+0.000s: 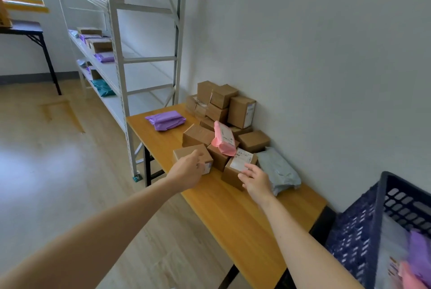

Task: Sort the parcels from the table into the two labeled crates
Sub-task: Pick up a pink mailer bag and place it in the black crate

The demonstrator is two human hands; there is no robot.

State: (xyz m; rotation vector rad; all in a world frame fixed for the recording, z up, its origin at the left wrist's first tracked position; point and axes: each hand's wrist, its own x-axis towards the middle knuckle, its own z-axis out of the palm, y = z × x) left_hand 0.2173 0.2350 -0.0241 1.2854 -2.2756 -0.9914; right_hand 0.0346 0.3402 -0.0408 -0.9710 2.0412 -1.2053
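Observation:
Several brown cardboard boxes are piled on the wooden table (228,214) against the wall. My left hand (187,173) rests on the near-left box (186,152), its fingers curled over the box's near side. My right hand (255,180) touches the near face of a tilted box with a white label (235,167), fingers apart. A pink mailer (224,138) leans on the boxes behind. A grey mailer (278,169) lies to the right, a purple mailer (165,119) at the table's far left. A dark blue crate (363,230) stands at the lower right, holding purple and pink mailers.
A grey metal shelving rack (116,39) stands to the left of the table, with boxes and mailers on its shelves. A black folding table (28,30) is at the far left. The white wall runs right behind the pile. Wooden floor lies to the left.

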